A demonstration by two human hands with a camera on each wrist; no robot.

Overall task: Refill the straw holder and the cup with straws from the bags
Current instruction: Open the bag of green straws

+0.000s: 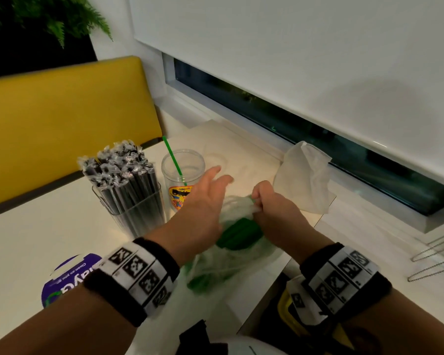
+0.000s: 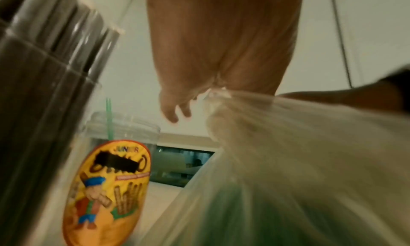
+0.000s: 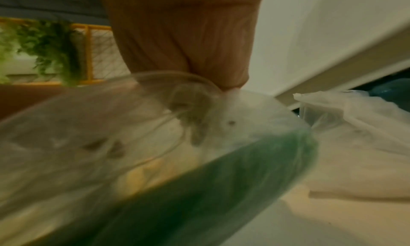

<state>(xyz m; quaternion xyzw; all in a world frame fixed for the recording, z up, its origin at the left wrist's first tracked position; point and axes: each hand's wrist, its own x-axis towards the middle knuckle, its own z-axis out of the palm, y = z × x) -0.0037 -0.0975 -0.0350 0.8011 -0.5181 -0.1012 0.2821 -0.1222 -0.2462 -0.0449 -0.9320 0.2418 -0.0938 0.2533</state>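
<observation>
A clear straw holder packed with black wrapped straws stands on the white table. Right of it is a clear cup with a yellow label and one green straw. A clear plastic bag of green straws lies in front of the cup. My right hand pinches the bag's bunched top. My left hand hovers with fingers spread over the bag, beside the cup.
An empty crumpled plastic bag lies by the window sill. A purple round sticker marks the table near the left wrist. A yellow seat back stands behind the table. A wire rack sits at the right.
</observation>
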